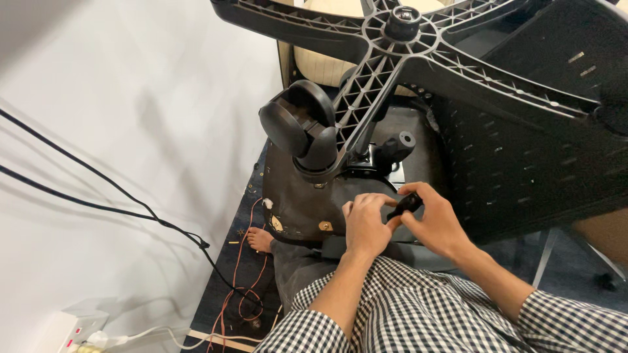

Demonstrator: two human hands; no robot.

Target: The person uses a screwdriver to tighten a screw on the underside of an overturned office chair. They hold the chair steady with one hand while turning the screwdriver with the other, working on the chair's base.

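Observation:
An office chair lies overturned in front of me, its black star base (418, 59) pointing toward the camera and one black caster wheel (304, 127) at the near leg's end. Under it shows the dark underside of the seat (301, 196) with its mechanism. My left hand (366, 225) rests on the seat underside, fingers curled beside a black lever handle (405, 205). My right hand (435, 222) grips that lever handle between thumb and fingers. Both sleeves are black-and-white checked.
A white wall (118, 131) fills the left side, with two black cables (98, 196) running down it. A white power strip (72, 327) and red wires (239, 287) lie on the dark floor. My bare foot (258, 238) shows beside the seat. The chair's black mesh back (523, 163) stands at right.

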